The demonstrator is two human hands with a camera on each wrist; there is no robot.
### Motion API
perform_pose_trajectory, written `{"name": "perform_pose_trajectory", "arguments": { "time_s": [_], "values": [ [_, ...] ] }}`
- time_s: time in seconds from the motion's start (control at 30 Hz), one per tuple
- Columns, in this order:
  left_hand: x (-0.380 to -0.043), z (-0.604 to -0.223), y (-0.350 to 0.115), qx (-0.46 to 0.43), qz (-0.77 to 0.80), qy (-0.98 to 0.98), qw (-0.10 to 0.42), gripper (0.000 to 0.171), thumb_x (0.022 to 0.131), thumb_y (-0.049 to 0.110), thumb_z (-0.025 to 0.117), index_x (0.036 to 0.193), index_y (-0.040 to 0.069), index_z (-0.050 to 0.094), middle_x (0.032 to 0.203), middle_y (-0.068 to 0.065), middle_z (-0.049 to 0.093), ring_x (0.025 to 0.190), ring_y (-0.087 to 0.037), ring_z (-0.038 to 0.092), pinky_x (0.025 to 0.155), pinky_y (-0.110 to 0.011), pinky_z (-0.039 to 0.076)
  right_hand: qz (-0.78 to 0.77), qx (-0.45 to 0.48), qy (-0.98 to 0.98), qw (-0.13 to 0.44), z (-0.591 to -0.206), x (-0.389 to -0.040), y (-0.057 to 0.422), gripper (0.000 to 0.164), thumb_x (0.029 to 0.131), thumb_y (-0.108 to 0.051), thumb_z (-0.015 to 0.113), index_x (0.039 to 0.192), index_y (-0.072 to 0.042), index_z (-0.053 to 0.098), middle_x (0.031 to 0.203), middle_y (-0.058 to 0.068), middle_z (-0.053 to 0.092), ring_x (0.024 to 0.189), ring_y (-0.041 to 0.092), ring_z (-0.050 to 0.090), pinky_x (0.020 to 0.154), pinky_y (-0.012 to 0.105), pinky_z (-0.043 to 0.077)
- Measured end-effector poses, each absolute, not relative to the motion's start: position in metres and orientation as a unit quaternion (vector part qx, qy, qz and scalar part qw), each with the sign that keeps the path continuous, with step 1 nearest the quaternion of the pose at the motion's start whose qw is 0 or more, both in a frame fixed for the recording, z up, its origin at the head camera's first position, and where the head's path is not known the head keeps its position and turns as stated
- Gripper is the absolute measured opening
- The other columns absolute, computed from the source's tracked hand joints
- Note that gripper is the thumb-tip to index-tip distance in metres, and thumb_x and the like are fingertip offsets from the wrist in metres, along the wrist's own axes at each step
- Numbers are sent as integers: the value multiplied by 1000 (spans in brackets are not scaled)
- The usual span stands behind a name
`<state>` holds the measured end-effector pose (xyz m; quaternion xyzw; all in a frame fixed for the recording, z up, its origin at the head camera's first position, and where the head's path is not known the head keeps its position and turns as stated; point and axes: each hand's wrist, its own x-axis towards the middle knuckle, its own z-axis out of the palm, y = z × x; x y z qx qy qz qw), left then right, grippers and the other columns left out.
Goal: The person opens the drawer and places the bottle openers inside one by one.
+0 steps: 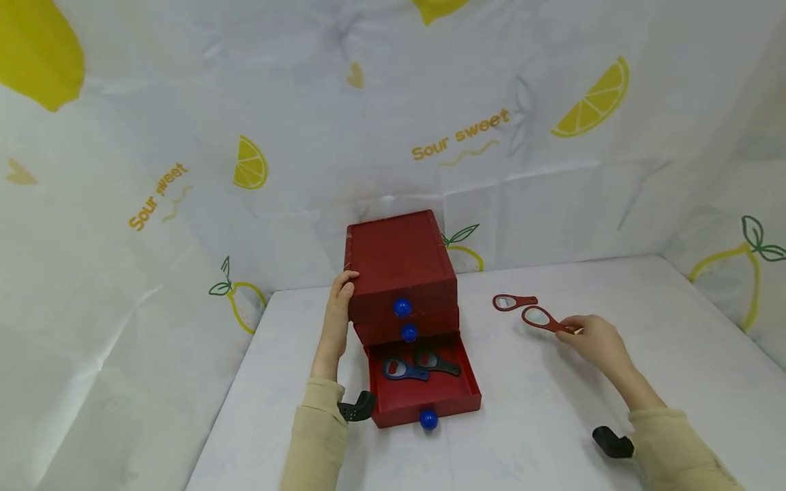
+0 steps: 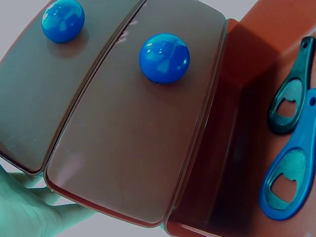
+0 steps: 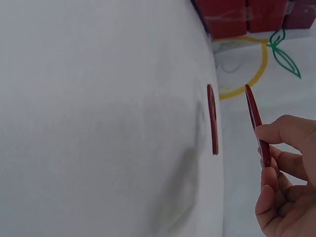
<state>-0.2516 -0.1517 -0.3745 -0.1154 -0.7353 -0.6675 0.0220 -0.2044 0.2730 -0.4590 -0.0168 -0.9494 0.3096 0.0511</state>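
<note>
In the head view my right hand [image 1: 598, 342] pinches the handle of a red bottle opener [image 1: 538, 317]. The right wrist view shows that bottle opener [image 3: 254, 109] edge-on between thumb and fingers, raised off the table. A second red bottle opener [image 1: 514, 302] lies flat on the table just beyond it. My left hand [image 1: 336, 314] rests against the left side of a red drawer box [image 1: 399, 256], its fingertips at the top edge. The box's bottom drawer [image 1: 424, 395] is pulled out. Inside lie a blue bottle opener [image 2: 289, 177] and a dark green bottle opener [image 1: 437, 362], their handles overlapping.
Blue round knobs [image 1: 402, 307] mark the drawer fronts; the upper two drawers are closed. A white table [image 1: 510, 436] lies under everything. White lemon-print sheeting [image 1: 368, 157] hangs behind and at both sides. Each wrist carries a black camera mount [image 1: 613, 442].
</note>
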Motion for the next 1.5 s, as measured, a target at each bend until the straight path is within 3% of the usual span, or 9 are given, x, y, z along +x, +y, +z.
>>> {"name": "perform_pose_trajectory", "arguments": {
  "time_s": [0.3, 0.5, 0.63, 0.73, 1.0, 1.5],
  "values": [
    [-250, -372, -154, -117, -667, -735, 26, 37, 99, 31, 31, 131, 14, 38, 141, -11, 32, 108, -23, 44, 85, -34, 40, 366, 66, -926, 61, -441, -188, 215, 21, 79, -22, 71, 94, -6, 70, 78, 1, 60, 63, 3, 43, 52, 22, 35],
    [-252, -374, -151, -120, -672, -731, 23, 38, 99, 30, 31, 131, 13, 37, 140, -11, 33, 107, -22, 44, 84, -33, 40, 379, 137, -912, 69, -435, -182, 180, 16, 76, -16, 73, 90, -10, 70, 79, -3, 60, 68, 1, 46, 53, 20, 39],
    [-253, -374, -151, -119, -672, -731, 21, 38, 99, 31, 31, 131, 13, 37, 139, -12, 33, 106, -22, 44, 84, -33, 40, 382, 184, -903, 61, -432, -183, 160, 14, 75, -15, 73, 88, -12, 70, 78, -6, 60, 72, 9, 50, 59, 21, 41],
    [-253, -374, -151, -119, -669, -733, 22, 39, 98, 32, 31, 132, 14, 37, 141, -10, 32, 107, -22, 44, 84, -33, 40, 378, 214, -900, 44, -431, -184, 144, 14, 76, -17, 74, 88, -12, 71, 78, -6, 61, 76, 14, 51, 65, 22, 42],
    [-253, -376, -152, -121, -666, -736, 23, 40, 98, 34, 31, 133, 15, 37, 146, -6, 28, 112, -24, 42, 86, -35, 39, 360, 271, -893, 11, -438, -187, 108, 12, 76, -16, 73, 86, -10, 71, 76, -5, 59, 75, 8, 44, 63, 20, 37],
    [-251, -375, -152, -117, -665, -737, 21, 39, 98, 34, 31, 132, 16, 37, 145, -9, 29, 114, -25, 42, 87, -35, 38, 333, 268, -902, -64, -458, -204, 70, 12, 74, -15, 73, 83, -7, 70, 77, -1, 58, 70, 7, 45, 62, 20, 39]
  ]
}}
